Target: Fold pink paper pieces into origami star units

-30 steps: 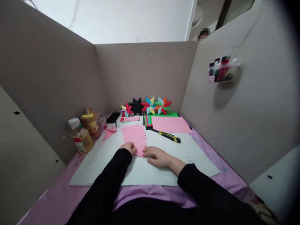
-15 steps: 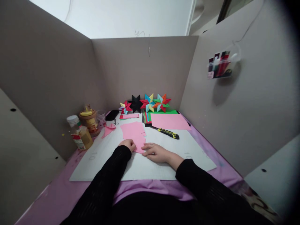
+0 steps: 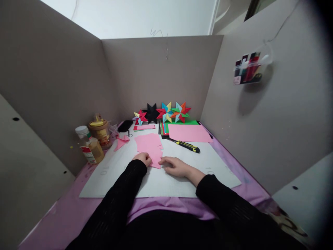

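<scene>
Currently the two hands stand apart over the white sheet (image 3: 179, 187), with the near pink paper (image 3: 156, 158) lying between them. The left hand (image 3: 142, 158) curls at its left side, though whether it pinches the paper cannot be told, while the right hand (image 3: 177, 167) rests loosely open, fingertips by its right edge. Beyond lie more pink pieces (image 3: 148, 140), with a yellow-and-black cutter (image 3: 187, 146) to their right.

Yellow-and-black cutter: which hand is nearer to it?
Right. The right hand is on the near side of the cutter, apart from it. The left hand is farther off, to its left, at the pink paper.
</scene>
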{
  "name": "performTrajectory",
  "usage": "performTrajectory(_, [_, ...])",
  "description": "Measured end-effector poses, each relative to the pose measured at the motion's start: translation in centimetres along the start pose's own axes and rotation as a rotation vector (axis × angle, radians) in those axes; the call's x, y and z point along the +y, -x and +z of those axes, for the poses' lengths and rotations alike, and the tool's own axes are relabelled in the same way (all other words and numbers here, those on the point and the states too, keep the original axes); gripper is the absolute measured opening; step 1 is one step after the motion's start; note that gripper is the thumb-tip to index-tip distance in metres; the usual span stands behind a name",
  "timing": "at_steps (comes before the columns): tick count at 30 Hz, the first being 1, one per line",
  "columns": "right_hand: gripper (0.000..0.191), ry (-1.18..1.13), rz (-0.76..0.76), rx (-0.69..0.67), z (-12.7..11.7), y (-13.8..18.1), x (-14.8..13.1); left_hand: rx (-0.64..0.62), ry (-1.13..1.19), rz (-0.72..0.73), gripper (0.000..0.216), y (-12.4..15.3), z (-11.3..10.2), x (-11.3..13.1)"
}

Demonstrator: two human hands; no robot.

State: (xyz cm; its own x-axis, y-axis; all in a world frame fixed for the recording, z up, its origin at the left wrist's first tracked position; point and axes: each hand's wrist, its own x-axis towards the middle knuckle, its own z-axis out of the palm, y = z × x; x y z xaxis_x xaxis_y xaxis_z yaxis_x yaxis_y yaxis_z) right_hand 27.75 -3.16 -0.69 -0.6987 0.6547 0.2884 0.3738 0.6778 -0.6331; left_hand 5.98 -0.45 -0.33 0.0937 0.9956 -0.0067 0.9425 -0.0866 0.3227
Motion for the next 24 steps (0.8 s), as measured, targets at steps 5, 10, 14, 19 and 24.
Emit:
performTrajectory(5, [0.036,0.16,-0.137,-0.025,0.3,-0.1,0.1,0.029,0.0,0.045,0.021,-0.2,0.4,-0.5])
performTrajectory(10, [0.033,0.218,-0.153,-0.032,0.5,-0.2,-0.3,0.021,-0.021,0.031,0.022,-0.2,0.5,-0.5])
performTrajectory(14, [0.035,0.277,-0.131,-0.102,0.6,-0.3,-1.5,0.03,-0.022,0.024,0.022,0.0,0.3,-0.2])
performTrajectory(19, [0.039,0.324,-0.099,-0.146,0.6,-0.3,-2.2,0.032,-0.018,0.04,0.021,0.1,0.2,-0.2])
performTrajectory(24, [0.056,0.355,-0.078,-0.181,0.7,-0.4,-1.8,0.06,-0.016,0.063,0.021,0.0,0.3,-0.4])
